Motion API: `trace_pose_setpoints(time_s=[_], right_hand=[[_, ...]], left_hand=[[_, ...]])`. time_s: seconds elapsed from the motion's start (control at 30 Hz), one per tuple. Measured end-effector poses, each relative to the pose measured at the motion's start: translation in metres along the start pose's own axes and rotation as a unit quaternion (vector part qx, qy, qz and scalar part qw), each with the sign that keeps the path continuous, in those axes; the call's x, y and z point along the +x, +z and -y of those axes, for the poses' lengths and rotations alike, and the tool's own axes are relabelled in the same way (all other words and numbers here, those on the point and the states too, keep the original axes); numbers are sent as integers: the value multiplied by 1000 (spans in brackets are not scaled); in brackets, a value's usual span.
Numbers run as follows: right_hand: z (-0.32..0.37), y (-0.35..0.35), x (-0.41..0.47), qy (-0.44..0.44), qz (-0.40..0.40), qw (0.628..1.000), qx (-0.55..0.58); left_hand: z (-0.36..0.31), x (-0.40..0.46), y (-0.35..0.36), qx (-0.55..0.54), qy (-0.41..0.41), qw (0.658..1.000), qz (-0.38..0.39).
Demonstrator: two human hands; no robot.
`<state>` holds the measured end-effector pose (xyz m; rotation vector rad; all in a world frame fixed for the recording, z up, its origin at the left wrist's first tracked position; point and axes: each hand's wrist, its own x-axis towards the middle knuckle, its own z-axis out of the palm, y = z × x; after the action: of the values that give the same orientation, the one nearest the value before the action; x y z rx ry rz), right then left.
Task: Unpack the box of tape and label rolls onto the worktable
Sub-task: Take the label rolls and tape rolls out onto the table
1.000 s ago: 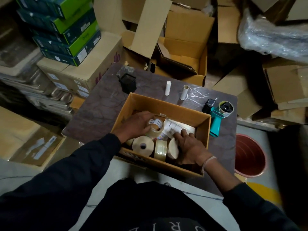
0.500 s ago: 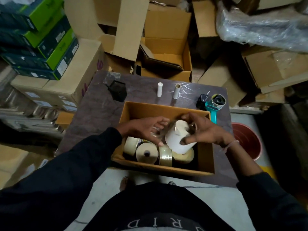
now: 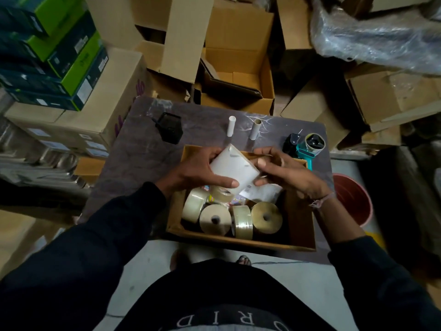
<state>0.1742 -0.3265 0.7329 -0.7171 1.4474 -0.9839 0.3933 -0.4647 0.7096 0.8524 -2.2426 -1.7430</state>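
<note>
Both hands are gripping a white label roll point(image 3: 235, 170) over the box point(image 3: 301, 225): left hand point(image 3: 198, 172) underneath, right hand point(image 3: 287, 174) pinching its edge. Barcode sticker is showing, unreadable.

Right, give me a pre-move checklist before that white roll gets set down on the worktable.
1. Grip on the white plastic-wrapped label roll: left hand and right hand both hold it. Ok.
2. Roll lifted clear of the open brown cardboard box: it shows above the box's far wall. Ok.
3. Free space on the dark marbled worktable: bare patch left of the box. Ok.
4. Obstacles at the back: black mesh holder, two upright white tubes, teal tape dispenser stand there. Not ok for placing there.
5. Wrap intact: cannot tell.
6. Box still to empty: tan tape rolls remain. Not ok.
</note>
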Motion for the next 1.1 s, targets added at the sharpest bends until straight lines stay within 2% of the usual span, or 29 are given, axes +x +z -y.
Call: trace_pose_setpoints(time_s=[0.07, 0.1, 0.13, 0.17, 0.23, 0.27, 0.3, 0.33, 0.5, 0.67, 0.77, 0.9, 1.0, 1.1], right_hand=[[-9, -10, 2, 43, 10, 999, -3], [-16, -14, 6, 67, 17, 996, -59], [-24, -15, 10, 92, 30, 981, -168], [-33, -15, 15, 119, 50, 939, -320], [-56, -5, 24, 163, 83, 800, -572], [-72, 0, 28, 167, 97, 747, -636], [-87, 5, 32, 165, 115, 714, -671], [-101, 10, 35, 155, 121, 696, -690], [-125, 20, 33, 108, 46, 688, -716], [-104, 12, 36, 106, 97, 687, -713], [-78, 10, 35, 134, 96, 698, -697], [-21, 15, 15, 169, 54, 751, -636], [34, 13, -2, 194, 64, 768, -608], [71, 4, 1, 118, 78, 834, -533]], left_hand=[[6, -4, -11, -19, -2, 999, -28], [9, -5, -16, -24, -4, 999, -44], [12, -7, -20, -24, -8, 998, -59], [15, -7, -23, -26, -13, 997, -70], [18, -7, -27, -29, -23, 996, -87], [19, -6, -28, -29, -21, 995, -92], [19, -5, -28, -30, -16, 995, -97], [17, -5, -28, -35, -13, 994, -101], [10, -3, -30, -94, -6, 987, -128], [9, 2, -36, -127, 2, 981, -146], [12, 7, -43, -138, 10, 978, -158], [15, 13, -59, -130, 12, 975, -182], [14, 20, -73, -129, 14, 970, -206], [15, 33, -89, -126, 13, 969, -213]])
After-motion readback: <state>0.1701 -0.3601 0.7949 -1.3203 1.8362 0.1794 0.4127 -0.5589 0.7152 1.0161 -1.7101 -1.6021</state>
